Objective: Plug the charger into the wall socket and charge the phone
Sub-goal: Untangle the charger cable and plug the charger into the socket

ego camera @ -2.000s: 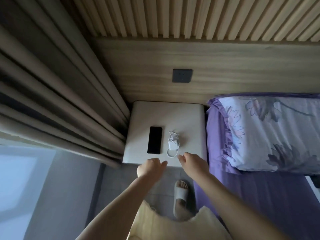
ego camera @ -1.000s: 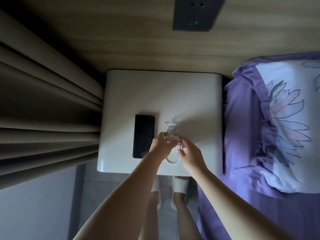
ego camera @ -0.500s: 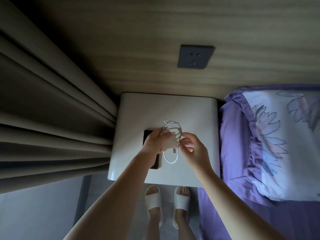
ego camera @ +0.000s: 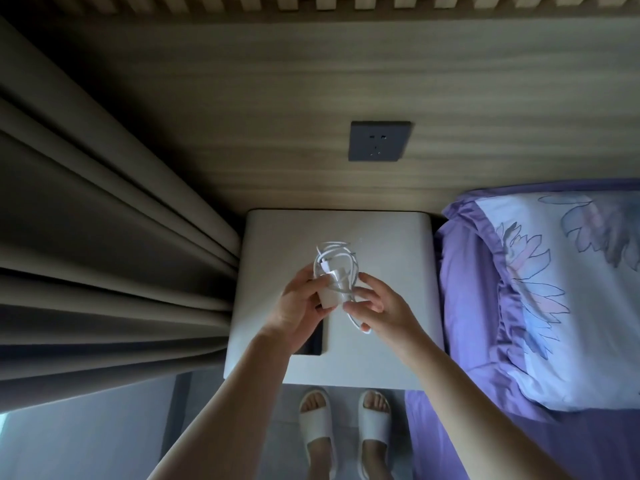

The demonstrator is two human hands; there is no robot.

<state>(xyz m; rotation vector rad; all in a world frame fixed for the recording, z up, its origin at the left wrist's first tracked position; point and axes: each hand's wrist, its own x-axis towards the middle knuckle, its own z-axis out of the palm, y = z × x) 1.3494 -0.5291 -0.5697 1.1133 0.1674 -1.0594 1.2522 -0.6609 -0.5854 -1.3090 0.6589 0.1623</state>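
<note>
Charger (ego camera: 331, 292) and its coiled cable (ego camera: 335, 259) were held in both hands above the bedside table (ego camera: 391, 271).

Left hand (ego camera: 300, 306) gripped the white charger block between thumb and fingers, closed around it, while the right hand (ego camera: 379, 311) pinched the white cable just beside the block, with a loop of cable hanging below its fingers. More loops of cable stood up above the block. A dark phone (ego camera: 313, 342) lay flat on the table near its front left part, mostly hidden under the left wrist. The grey wall socket (ego camera: 379, 141) sat on the wooden panel behind the table, well apart from the charger and with nothing plugged in. Curtains (ego camera: 104, 254) hung to the left, and a purple flowered pillow (ego camera: 561, 289) lay to the right.
</note>
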